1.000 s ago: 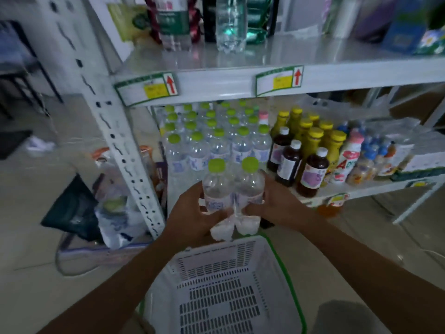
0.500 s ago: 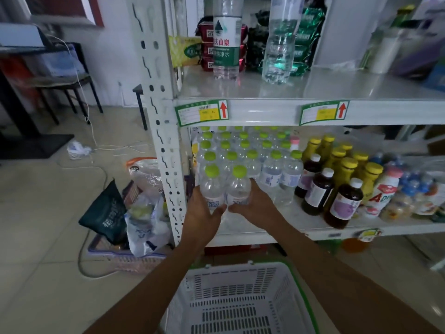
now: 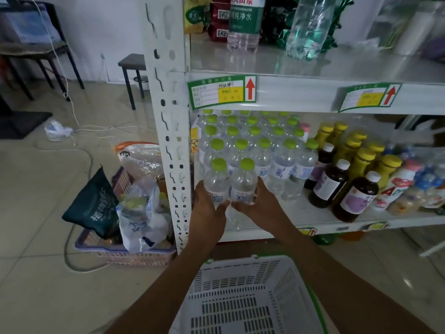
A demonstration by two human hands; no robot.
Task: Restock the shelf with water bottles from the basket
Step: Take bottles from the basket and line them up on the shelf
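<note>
Two clear water bottles with green caps stand side by side at the front left of the lower shelf (image 3: 313, 219). My left hand (image 3: 207, 210) grips the left bottle (image 3: 216, 182) and my right hand (image 3: 262, 206) grips the right bottle (image 3: 244, 185). Behind them stand several rows of the same green-capped water bottles (image 3: 265, 145). The white slotted basket (image 3: 243, 300) sits below my arms on the floor and no bottle shows in it.
Brown and yellow-capped drink bottles (image 3: 342, 179) fill the shelf to the right. The white upright post (image 3: 168, 141) borders the left bottle. A pink crate of bags (image 3: 130, 251) sits on the floor at left. Large bottles (image 3: 243, 20) stand on the upper shelf.
Both hands carried the two bottles up from above the basket and forward onto the lower shelf's front left corner. The view rose and shifted left.
</note>
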